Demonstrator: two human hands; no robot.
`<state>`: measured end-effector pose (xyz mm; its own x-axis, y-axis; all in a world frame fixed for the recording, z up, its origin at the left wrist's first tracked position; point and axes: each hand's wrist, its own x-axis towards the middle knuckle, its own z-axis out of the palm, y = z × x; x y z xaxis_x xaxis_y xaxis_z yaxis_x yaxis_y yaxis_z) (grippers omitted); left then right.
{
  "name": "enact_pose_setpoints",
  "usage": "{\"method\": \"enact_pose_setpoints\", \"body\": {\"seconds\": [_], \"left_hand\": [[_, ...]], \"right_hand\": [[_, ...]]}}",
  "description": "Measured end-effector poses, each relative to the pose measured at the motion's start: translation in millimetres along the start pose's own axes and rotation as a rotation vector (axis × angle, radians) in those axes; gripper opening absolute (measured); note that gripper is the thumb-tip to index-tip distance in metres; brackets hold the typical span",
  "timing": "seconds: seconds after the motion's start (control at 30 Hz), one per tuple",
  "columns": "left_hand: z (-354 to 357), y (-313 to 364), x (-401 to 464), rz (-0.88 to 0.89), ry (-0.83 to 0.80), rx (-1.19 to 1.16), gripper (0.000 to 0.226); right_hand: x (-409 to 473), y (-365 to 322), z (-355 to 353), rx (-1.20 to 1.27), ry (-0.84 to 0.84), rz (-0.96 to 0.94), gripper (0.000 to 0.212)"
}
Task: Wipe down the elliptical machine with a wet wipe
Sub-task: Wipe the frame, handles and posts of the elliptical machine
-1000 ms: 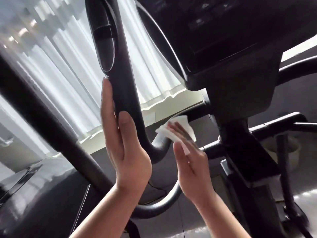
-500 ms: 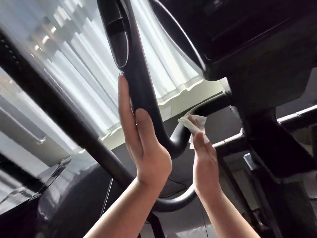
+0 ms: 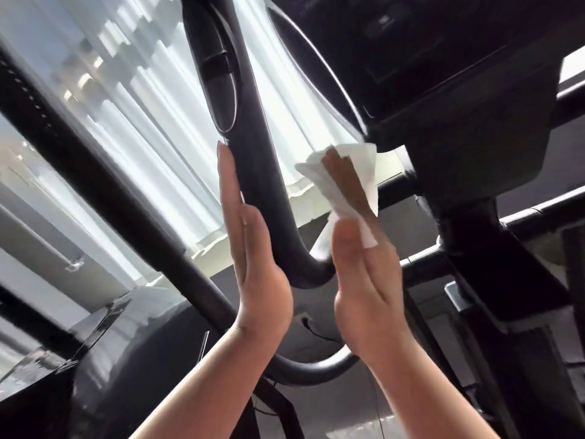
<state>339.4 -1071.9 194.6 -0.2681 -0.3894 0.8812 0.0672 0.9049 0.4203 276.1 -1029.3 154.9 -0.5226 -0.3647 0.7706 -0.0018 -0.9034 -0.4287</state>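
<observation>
Mid-wipe: right hand (image 3: 364, 280) pinches the wipe (image 3: 342, 182) beside the handlebar (image 3: 253, 160); left hand (image 3: 250, 248) flat, bracing it. Next, wipe upward.

Bright backlight through the curtains (image 3: 152, 99) silhouettes the dark frame (image 3: 259, 172); edges blur.

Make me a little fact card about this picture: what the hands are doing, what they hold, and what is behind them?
Left hand: left hand lies flat, fingers straight, against the black handlebar
Right hand: right hand pinches the white wet wipe between thumb and fingers
Wipe position: beside the handlebar's curved bend; whether it touches cannot be told
Above: dark console of the elliptical
Behind: bright white curtains
</observation>
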Motion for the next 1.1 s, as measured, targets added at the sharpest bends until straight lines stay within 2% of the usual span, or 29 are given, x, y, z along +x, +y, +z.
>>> {"method": "enact_pose_setpoints", "body": {"seconds": [0.1,0.2,0.33,0.5,0.73,0.8,0.87,0.93,1.0,1.1], "left_hand": [[1,5,0,-0.018,-0.029,-0.066,0.040],[3,2,-1,-0.041,0.021,-0.099,0.039],[5,-2,-2,-0.007,0.089,0.049,0.038],[5,-2,1,0.017,0.075,0.055,0.042],[3,-6,0,0.065,0.064,0.107,0.042],[4,-6,0,0.074,0.062,0.123,0.045],[4,-6,1,0.067,0.056,0.119,0.048],[4,-6,1,0.067,0.064,0.098,0.047],[5,-6,1,0.071,0.076,0.095,0.044],[5,-7,2,0.084,0.064,0.084,0.043]], "right_hand": [[-5,22,10,-0.153,-0.111,-0.172,0.047],[-36,40,5,-0.192,-0.089,-0.216,0.046],[-62,60,-21,-0.376,-0.134,-0.284,0.043],[-81,84,-55,-0.581,-0.183,-0.230,0.042],[-14,101,-88,-0.795,0.009,-0.140,0.047],[12,108,-90,-0.828,0.052,-0.063,0.051],[18,109,-80,-0.736,0.113,0.087,0.049],[6,103,-58,-0.466,0.173,0.271,0.038],[-16,89,-33,-0.120,0.204,0.441,0.036],[-36,62,-13,0.182,0.260,0.559,0.032]]}}
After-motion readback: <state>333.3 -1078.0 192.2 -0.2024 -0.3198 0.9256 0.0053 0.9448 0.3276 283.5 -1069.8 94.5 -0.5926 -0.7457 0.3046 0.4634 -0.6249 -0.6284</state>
